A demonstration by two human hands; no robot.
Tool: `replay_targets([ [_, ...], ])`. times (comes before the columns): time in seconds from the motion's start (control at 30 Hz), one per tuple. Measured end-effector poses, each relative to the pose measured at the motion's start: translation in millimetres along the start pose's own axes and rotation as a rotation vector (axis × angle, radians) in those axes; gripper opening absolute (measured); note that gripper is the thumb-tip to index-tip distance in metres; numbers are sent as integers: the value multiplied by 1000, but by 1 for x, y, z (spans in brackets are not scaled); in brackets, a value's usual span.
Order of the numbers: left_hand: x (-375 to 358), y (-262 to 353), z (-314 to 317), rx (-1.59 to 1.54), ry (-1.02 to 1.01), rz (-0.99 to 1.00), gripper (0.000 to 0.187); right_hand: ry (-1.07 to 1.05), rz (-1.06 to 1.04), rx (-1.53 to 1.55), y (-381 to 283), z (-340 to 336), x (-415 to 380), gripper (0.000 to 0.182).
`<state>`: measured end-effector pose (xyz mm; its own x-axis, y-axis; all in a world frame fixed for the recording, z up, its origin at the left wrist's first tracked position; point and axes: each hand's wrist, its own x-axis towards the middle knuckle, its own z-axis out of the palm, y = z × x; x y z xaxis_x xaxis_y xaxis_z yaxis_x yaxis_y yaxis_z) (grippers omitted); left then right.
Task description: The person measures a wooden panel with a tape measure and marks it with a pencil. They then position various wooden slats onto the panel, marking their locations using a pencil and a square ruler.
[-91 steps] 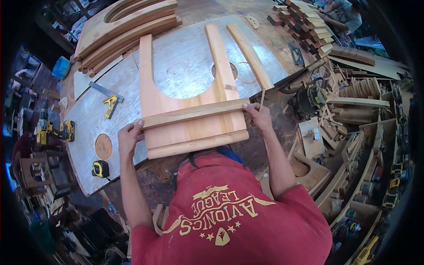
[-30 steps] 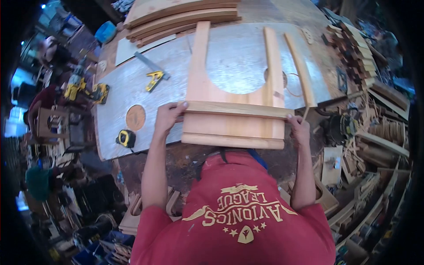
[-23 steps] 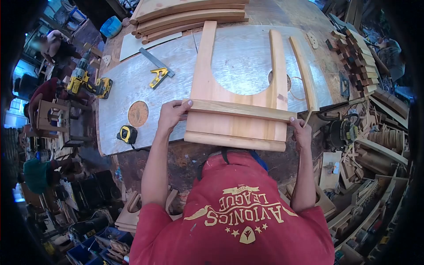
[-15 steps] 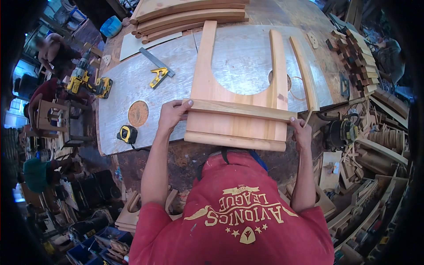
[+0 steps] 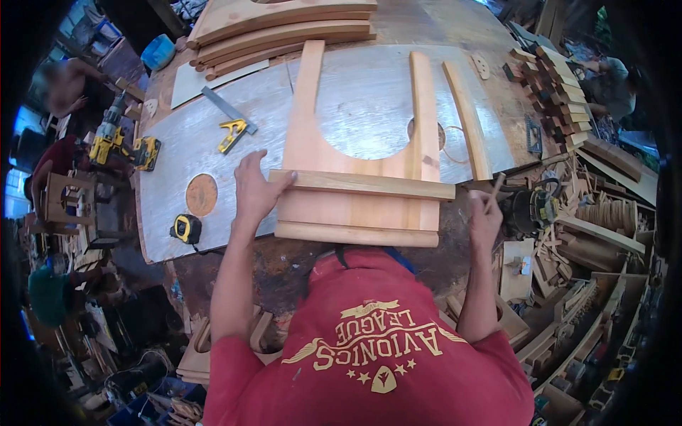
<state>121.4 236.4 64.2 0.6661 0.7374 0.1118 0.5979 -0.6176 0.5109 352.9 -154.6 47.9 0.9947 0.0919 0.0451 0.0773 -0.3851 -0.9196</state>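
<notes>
A wooden strip lies crosswise on a pale U-shaped wooden panel, a little above the panel's near rounded edge. At the strip's left end, my left hand has its fingers spread and its thumb touching the wood. My right hand is just off the strip's right end, its fingers closed around a thin pencil that points up. Further right, another narrow wooden strip lies lengthwise on the grey board.
On the grey board lie a combination square and a tape measure. A drill is at left, curved wooden pieces are stacked behind, and wood blocks and a power tool are at right. Other people work nearby.
My left fingers have lifted and spread from the strip's end. My right hand has come away from the other end with the pencil. The whole view has shifted slightly.
</notes>
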Motion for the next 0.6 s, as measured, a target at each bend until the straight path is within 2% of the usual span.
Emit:
replay_targets([
  [0.03, 6, 11, 2, 6, -12, 113, 81, 19, 34, 43, -4, -11, -4, 27],
  [0.13, 27, 72, 4, 109, -123, 463, 81, -125, -221, 277, -57, -12, -37, 29],
  [0.23, 50, 106, 37, 222, -266, 788, 78, -350, -451, 134, -67, 0, -67, 31],
  [0.3, 59, 125, 45, 370, -372, 872, 75, -602, -356, 137, -59, 8, -88, 30],
  [0.37, 64, 131, 53, 468, -450, 939, 70, -740, -361, 166, -63, 25, -103, 24],
  [0.47, 68, 139, 56, 559, -534, 911, 70, -832, -588, 214, -62, 63, -116, 22],
  [0.6, 69, 150, 50, 633, -651, 800, 73, -909, -762, 232, -58, 132, -121, 32],
])
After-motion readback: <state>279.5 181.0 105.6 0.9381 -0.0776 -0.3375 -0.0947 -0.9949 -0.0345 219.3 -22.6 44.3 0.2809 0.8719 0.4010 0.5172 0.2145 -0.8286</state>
